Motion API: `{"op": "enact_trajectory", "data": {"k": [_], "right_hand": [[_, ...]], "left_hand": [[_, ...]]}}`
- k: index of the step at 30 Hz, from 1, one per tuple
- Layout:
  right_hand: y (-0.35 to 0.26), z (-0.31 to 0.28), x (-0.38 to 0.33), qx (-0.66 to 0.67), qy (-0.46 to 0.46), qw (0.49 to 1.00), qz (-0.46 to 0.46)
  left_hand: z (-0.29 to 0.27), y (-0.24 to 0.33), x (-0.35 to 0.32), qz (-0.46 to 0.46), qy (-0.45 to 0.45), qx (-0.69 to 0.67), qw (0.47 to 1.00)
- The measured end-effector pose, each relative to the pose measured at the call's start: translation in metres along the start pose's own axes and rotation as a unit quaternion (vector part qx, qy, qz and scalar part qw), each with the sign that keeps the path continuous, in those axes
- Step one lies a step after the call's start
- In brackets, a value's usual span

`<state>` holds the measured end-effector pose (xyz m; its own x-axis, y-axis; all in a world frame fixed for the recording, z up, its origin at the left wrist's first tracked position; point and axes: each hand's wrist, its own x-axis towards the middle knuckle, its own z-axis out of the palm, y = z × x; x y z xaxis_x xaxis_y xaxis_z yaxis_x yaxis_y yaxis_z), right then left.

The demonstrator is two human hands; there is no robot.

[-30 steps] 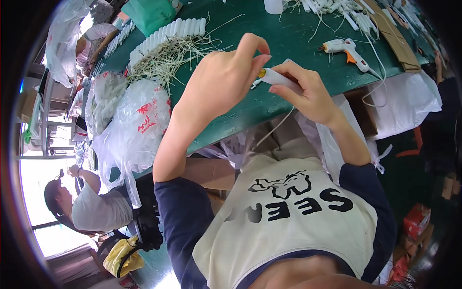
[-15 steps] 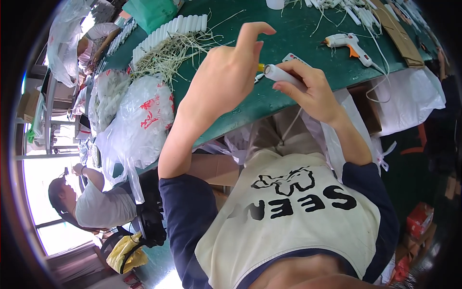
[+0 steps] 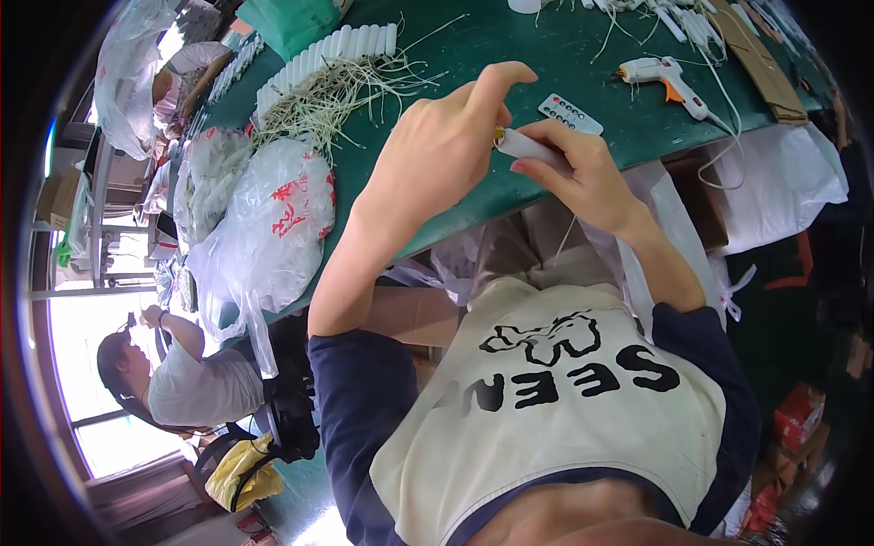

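Observation:
My right hand (image 3: 592,177) is closed around a white plastic tube (image 3: 533,150), its end pointing left toward my other hand. A thin pale wire (image 3: 566,237) hangs below that hand. My left hand (image 3: 437,150) is held against the tube's end with its index finger stretched out and bent, the other fingers curled. A small yellow piece (image 3: 499,135) shows between the left fingers and the tube; the rest of what those fingers hold is hidden. Just beyond the right hand, a flat white remote control (image 3: 571,114) lies on the green table (image 3: 492,196).
A row of white tubes (image 3: 332,50) with tangled wires (image 3: 319,114) lies at the far left. Clear plastic bags (image 3: 273,227) bulge over the left edge. A white glue gun (image 3: 663,80) with a cord and a cardboard strip (image 3: 756,59) lie right. Another person (image 3: 200,382) sits left.
The tube's end and the left fingers have come together, the yellow piece now at the tube's mouth. The left index finger has dipped slightly. More of the remote control shows.

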<state>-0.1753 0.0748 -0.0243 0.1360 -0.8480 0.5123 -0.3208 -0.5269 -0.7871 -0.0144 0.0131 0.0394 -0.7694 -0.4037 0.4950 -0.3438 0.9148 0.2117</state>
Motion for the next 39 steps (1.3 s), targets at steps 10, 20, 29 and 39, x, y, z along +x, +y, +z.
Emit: {"op": "enact_trajectory", "data": {"k": [10,20,29,39], "right_hand": [[-0.003,-0.001,-0.002,0.000,0.004,1.000,0.006],[0.007,0.004,-0.005,-0.018,0.008,1.000,-0.009],[0.015,-0.004,-0.011,0.049,0.043,0.997,0.036],[0.016,-0.004,-0.014,0.006,0.035,0.999,0.036]], "left_hand": [[-0.006,0.003,0.002,-0.020,0.022,-0.102,0.994],[0.004,-0.002,0.002,-0.049,-0.029,-0.182,0.982],[0.043,-0.090,-0.039,-0.134,-0.200,-0.017,0.970],[0.035,-0.088,-0.038,-0.263,-0.220,-0.161,0.925]]}}
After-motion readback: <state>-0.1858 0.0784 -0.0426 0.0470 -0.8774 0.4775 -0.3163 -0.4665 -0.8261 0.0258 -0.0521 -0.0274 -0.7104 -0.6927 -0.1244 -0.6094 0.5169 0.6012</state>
